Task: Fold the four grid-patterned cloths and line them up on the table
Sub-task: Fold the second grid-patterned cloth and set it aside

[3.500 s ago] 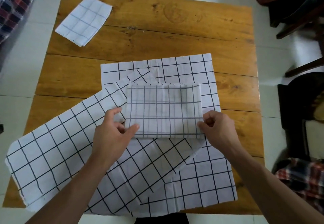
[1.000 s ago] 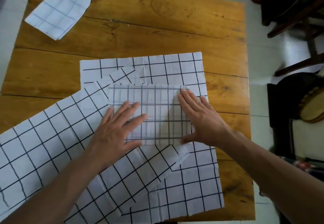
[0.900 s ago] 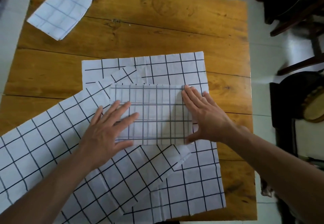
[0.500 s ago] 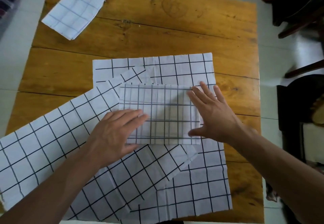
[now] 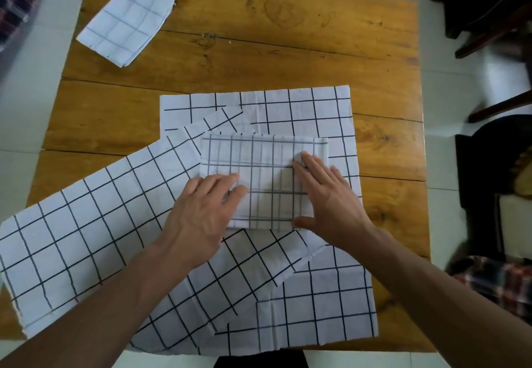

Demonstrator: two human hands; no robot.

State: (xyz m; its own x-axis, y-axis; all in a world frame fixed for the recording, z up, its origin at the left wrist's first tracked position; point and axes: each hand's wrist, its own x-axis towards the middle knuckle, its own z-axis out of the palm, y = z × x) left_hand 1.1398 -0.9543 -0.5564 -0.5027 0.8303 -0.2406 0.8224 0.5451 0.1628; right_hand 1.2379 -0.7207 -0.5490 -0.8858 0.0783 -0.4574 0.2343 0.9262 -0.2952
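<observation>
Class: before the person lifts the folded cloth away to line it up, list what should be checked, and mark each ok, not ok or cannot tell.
1. Folded cloth lies flat, edges squared: ok.
2. Both hands on it: left hand and right hand press it with straight fingers: ok.
3. Grip ready for lifting: not ok, neither hand curls round an edge.
4. Bare table beside the finished cloth at the far left corner: ok.
5. Two unfolded cloths beneath, diagonal cloth and square cloth, free to stay put: cannot tell.
6. Layers inside the fold aligned: cannot tell.
</observation>
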